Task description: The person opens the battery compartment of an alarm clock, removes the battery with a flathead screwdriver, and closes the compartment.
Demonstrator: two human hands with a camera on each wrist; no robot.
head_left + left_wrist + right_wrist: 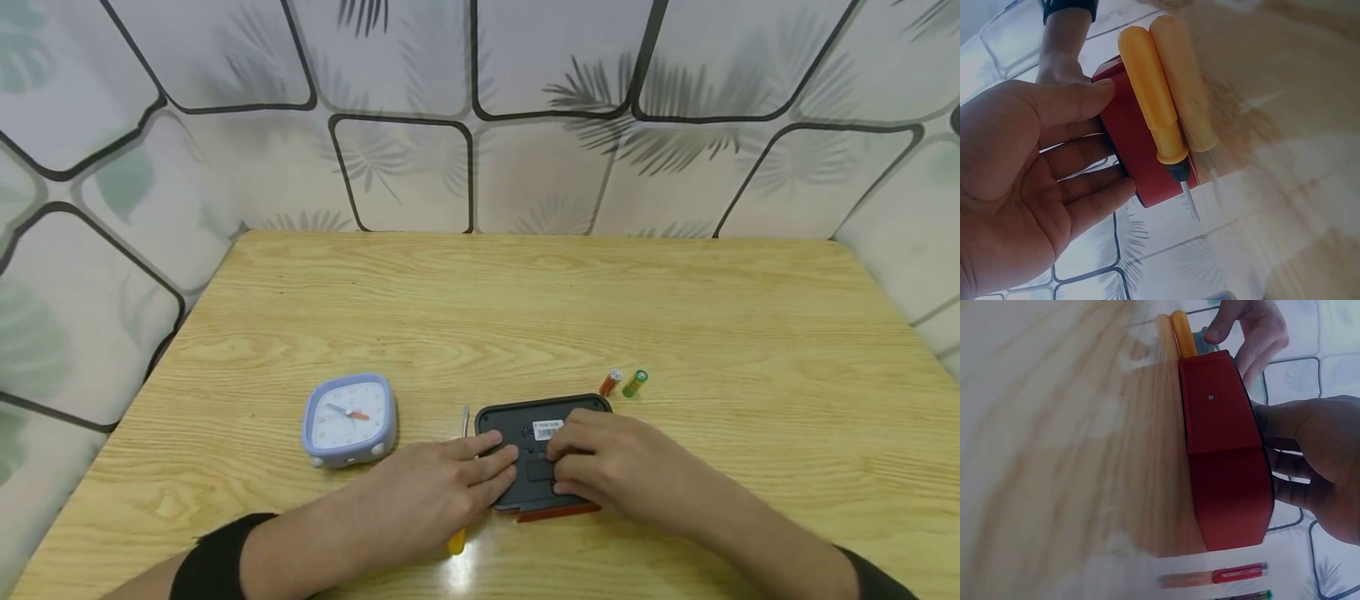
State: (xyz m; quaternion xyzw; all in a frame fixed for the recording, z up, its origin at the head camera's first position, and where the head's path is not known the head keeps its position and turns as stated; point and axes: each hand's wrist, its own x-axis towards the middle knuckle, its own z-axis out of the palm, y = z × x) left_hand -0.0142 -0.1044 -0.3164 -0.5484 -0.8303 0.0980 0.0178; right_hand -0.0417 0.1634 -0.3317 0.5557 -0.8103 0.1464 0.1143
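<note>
A flat device (510, 417) lies with its black back up. A barcode label (548, 430) and a rectangular cover (538, 472) show on that back; its red side (1229, 494) shows in the right wrist view. My left hand (438, 483) rests extended fingers on the back's left part, thumb near the edge in the left wrist view. My right hand (622, 458) touches the right part with bent fingertips, beside the label and cover. Just left of the device lies a screwdriver (1150, 84) with a yellow handle, partly hidden under my left hand in the head view.
A blue square alarm clock (351, 419) lies face up to the left. Two small batteries, one red (611, 382) and one green (635, 383), lie beyond the device's far right corner. The wooden table (525, 308) meets a patterned curtain (412, 175) at the back.
</note>
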